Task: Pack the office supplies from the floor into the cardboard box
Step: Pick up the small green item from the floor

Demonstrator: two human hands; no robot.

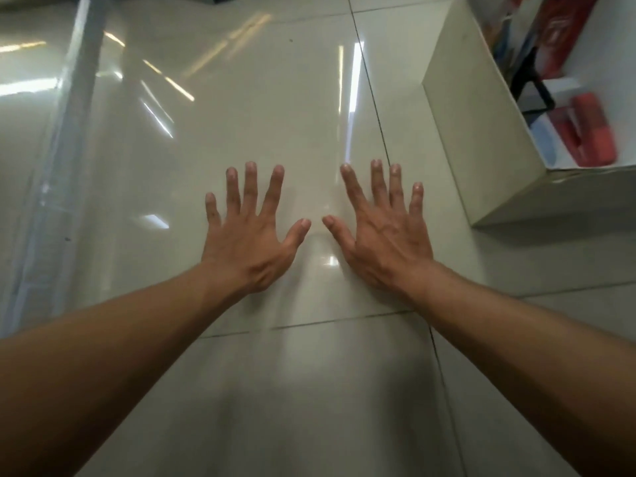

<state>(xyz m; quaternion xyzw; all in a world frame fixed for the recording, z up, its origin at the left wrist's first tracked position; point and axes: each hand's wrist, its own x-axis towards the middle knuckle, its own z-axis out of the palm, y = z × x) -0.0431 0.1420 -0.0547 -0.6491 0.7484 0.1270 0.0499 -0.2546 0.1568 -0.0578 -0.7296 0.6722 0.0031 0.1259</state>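
— What's in the cardboard box [481, 125]?

— It stands at the right on the tiled floor [241, 98], cut off by the frame. Inside are a red block-shaped thing [592, 132], a red packet [561, 32] with white print too blurred to read, and a black frame-like piece [530, 87].

— And the hands?

— The left hand [254, 242] and right hand [385, 242] are both spread wide, palms down over the floor, holding nothing. Contact can't be judged.

Two hands in shot: left hand [253, 249], right hand [385, 249], five straight fingers [250, 191] on each, ten all told. One box [481, 132]. Inside it, two red things [592, 132], one black piece [531, 86], one blue thing [547, 149] (all too blurred to name).
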